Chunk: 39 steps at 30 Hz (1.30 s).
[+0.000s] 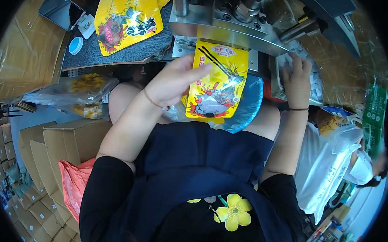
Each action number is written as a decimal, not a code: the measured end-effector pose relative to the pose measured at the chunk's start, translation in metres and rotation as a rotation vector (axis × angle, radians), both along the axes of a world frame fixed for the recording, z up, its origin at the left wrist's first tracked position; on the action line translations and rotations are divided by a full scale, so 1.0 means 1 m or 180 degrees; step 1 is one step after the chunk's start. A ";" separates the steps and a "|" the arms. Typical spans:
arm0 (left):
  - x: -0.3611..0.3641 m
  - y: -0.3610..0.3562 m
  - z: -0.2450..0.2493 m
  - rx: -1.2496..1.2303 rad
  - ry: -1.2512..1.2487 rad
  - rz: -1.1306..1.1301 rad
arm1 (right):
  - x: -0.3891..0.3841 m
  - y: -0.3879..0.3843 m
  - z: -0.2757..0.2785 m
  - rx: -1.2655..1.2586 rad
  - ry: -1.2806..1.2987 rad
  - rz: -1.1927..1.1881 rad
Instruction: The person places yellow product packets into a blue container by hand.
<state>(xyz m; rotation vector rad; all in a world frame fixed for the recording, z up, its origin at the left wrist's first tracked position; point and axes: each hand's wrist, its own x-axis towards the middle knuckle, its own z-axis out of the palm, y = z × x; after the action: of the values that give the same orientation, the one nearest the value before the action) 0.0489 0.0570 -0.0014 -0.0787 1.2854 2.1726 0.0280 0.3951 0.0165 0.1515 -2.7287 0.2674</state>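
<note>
My left hand (174,79) grips the left edge of a yellow printed pouch (219,85), thumb on its front. The pouch's top edge reaches under the metal bar (224,29) of a press-like machine. To the right, my right hand (297,80) is over a bin of small white pieces (313,78). Its fingers are apart and slightly bent, and I see nothing between them. Below the held pouch, a blue plastic bag (249,104) lies across my lap, with another yellow edge showing.
More yellow pouches (131,23) lie on a dark cloth mat (86,58) at upper left, near a phone (60,10) and a round blue-and-white lid (75,45). Cardboard boxes (76,139) stand at left. A person in white (330,166) is at right.
</note>
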 end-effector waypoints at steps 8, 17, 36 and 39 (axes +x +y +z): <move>0.056 -0.062 -0.133 -0.1981 0.0568 -0.1075 | -0.011 0.011 0.002 -0.0591 -0.0289 0.1014; 0.058 -0.005 -0.159 -0.2877 0.1719 0.0405 | 0.001 0.010 -0.010 -0.0653 0.0052 0.0313; 0.118 -0.009 -0.009 -0.0743 0.0489 0.0213 | 0.072 -0.075 0.029 -0.2240 -0.0484 0.1572; 0.094 -0.008 -0.009 -0.1546 0.1176 -0.0110 | 0.078 -0.086 0.046 -0.3210 -0.0913 0.1942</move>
<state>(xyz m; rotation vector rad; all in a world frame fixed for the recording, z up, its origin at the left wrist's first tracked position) 0.1425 0.0493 -0.0103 0.1574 1.9883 1.8540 0.1059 0.3095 0.0628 0.6722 -2.3646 1.8636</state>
